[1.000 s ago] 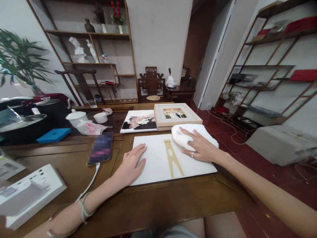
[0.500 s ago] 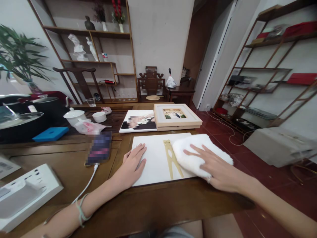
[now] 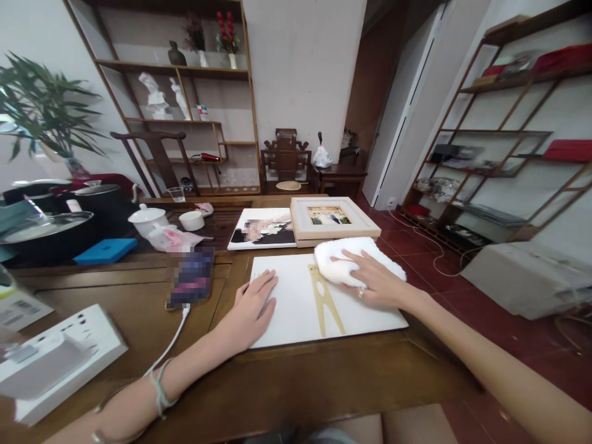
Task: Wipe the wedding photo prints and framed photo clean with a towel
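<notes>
My left hand point(image 3: 255, 303) lies flat on the left edge of a white rectangular board point(image 3: 289, 314), fingers stretched out. A yellow-beige figure point(image 3: 320, 296) with a small animal-like head and two long legs shows on the board; whether it is printed or loose I cannot tell. My right hand point(image 3: 377, 277) presses on a folded white fluffy cloth point(image 3: 333, 254), its fingers spread over the top. The cloth covers the board's far right corner and touches the figure's head. A ring shows on the right hand.
Behind the board are a photo panel point(image 3: 263, 228) and a pale wooden picture frame point(image 3: 340, 233). To the left are a phone point(image 3: 192, 280) on a white cable, a power strip point(image 3: 65, 364), a blue block point(image 3: 105, 251), a lidded white bowl point(image 3: 147, 217) and dark pots point(image 3: 50, 237).
My right hand has slid the cloth away from me and slightly left, uncovering the board's near right corner. My left hand stays on the board. The view has shifted slightly.
</notes>
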Demonstrator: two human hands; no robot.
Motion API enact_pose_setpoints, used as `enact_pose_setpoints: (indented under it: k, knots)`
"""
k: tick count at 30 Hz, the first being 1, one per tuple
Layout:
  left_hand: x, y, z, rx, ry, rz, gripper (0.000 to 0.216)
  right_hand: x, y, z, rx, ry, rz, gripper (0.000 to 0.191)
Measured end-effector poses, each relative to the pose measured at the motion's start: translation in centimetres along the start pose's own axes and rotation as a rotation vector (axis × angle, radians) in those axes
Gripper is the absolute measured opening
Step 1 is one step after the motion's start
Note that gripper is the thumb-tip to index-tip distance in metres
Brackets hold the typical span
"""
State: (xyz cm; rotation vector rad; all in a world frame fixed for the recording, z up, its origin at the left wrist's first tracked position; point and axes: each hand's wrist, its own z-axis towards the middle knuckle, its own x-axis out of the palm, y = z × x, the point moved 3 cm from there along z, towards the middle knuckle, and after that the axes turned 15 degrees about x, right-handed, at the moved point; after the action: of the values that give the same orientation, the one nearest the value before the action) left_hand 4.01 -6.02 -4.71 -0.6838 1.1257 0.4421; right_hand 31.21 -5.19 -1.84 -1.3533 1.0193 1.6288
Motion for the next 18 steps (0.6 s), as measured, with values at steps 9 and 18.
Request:
enact_pose_setpoints:
  k: [9,18]
  knots:
    - [0.1,0.0,-0.1,0.006,0.01,0.013,0.044,0.0,0.9,-3.2,-0.043,0.008,0.011,0.031]
    - [0.1,0.1,0.0,-0.004,0.022,-0.001,0.045,-1.6,3.1,-10.4,-0.095,0.139,0.037,0.022]
